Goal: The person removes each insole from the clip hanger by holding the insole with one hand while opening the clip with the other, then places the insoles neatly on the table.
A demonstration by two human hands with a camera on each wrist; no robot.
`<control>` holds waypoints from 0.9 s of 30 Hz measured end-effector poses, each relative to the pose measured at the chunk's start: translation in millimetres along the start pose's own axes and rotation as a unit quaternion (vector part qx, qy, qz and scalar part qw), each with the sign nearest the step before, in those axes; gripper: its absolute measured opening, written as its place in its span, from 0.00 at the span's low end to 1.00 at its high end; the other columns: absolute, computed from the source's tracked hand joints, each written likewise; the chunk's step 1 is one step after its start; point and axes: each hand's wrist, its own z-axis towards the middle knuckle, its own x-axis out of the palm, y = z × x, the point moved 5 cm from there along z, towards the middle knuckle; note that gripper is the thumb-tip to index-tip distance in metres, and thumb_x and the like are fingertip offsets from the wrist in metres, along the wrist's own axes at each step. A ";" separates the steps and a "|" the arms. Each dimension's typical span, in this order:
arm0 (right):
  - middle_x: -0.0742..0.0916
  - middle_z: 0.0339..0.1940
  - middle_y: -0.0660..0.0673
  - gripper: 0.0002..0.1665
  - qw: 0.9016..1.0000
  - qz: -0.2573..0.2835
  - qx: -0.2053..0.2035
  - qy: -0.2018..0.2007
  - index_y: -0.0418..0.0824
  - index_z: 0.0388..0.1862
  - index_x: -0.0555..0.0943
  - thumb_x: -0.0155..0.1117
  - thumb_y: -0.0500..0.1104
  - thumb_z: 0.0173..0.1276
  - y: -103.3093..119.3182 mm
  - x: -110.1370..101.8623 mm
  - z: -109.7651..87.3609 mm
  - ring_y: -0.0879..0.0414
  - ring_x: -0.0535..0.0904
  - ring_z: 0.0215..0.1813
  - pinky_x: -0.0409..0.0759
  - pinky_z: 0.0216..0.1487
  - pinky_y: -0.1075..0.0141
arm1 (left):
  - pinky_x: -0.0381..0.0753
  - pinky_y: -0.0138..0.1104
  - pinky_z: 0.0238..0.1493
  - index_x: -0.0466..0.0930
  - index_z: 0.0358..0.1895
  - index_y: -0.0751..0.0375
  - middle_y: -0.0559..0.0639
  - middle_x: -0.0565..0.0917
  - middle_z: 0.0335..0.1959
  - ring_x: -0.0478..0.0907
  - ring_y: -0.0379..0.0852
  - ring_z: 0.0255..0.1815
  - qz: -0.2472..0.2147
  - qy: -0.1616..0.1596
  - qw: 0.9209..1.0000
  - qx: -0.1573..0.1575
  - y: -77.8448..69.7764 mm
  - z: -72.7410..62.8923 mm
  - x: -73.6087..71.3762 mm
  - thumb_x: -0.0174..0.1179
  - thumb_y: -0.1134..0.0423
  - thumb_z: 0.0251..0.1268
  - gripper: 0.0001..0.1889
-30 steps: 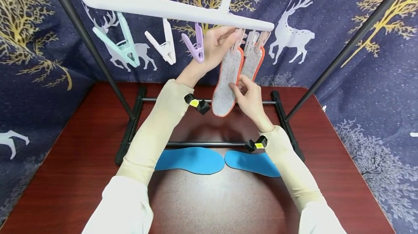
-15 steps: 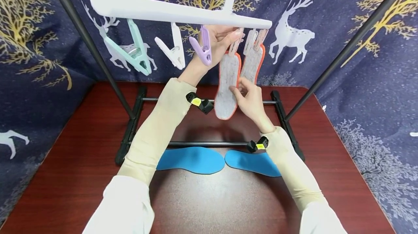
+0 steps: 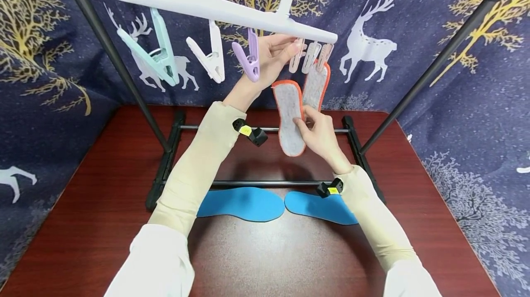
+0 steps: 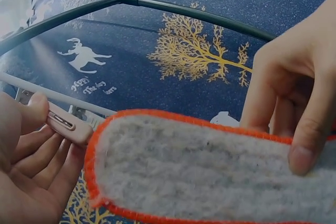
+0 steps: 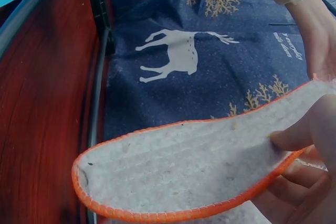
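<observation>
Below the long white plastic bar (image 3: 207,6), my left fingers (image 4: 38,106) pinched a pale pink plastic clip (image 4: 71,125). My right fingers (image 4: 302,158) were closed on one side of a grey, fuzzy insole with an orange edge (image 3: 290,115). It was in the air, just under the clip and loose from it. I seemed to be at the clip step, which called for a steady right hold next.

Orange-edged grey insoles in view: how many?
2. The front grey insole is held by the right hand; the rear grey insole, partly covered, hangs below the white hanger. No others visible.
</observation>
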 end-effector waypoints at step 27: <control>0.89 0.33 0.40 0.10 0.999 -0.030 -0.014 -0.004 0.38 0.46 0.82 0.65 0.39 0.67 1.4 -26.5 -24.1 0.50 0.87 0.33 0.80 0.32 0.71 | 0.85 0.34 0.48 0.78 0.56 0.73 0.66 0.83 0.53 0.84 0.51 0.51 -0.009 -0.019 0.999 0.026 -0.6 -3.6 -4.3 0.59 0.71 0.65 0.18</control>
